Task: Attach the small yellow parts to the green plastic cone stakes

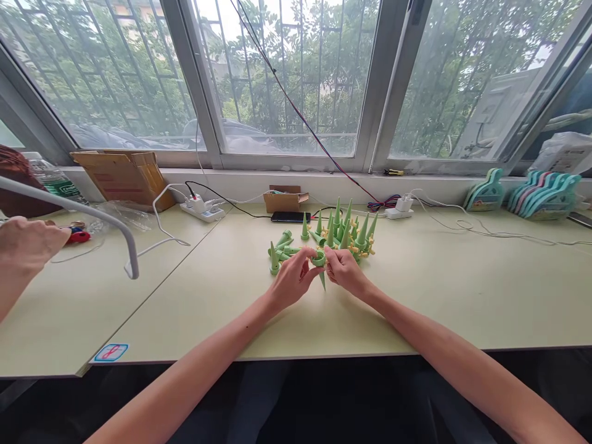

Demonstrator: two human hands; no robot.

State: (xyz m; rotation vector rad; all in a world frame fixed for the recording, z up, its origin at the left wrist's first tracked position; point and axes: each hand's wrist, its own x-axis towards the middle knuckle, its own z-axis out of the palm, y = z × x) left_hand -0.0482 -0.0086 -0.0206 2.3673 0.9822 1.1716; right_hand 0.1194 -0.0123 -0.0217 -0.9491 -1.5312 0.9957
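Between my hands is a green plastic plant-watering spike (318, 259), its round open collar up and its pointed tip down over the table. My left hand (296, 271) grips the collar from the left between thumb and fingers. Against the collar's right side, the fingers of my right hand (345, 269) are pinched together; the small part in them is hidden. Just beyond and to the right stands a cluster of green spikes (346, 234), many with small yellow valves (370, 246). More green spikes (283, 250) lie loosely to the left, one of them upright.
Behind the spikes are a black phone (291, 217) and a small open cardboard box (285, 200). Power strips (202, 209) with cables line the window sill. At left, another person's hand (30, 246) is near a grey curved bar (92, 200). Teal hangers (543, 194) stand far right.
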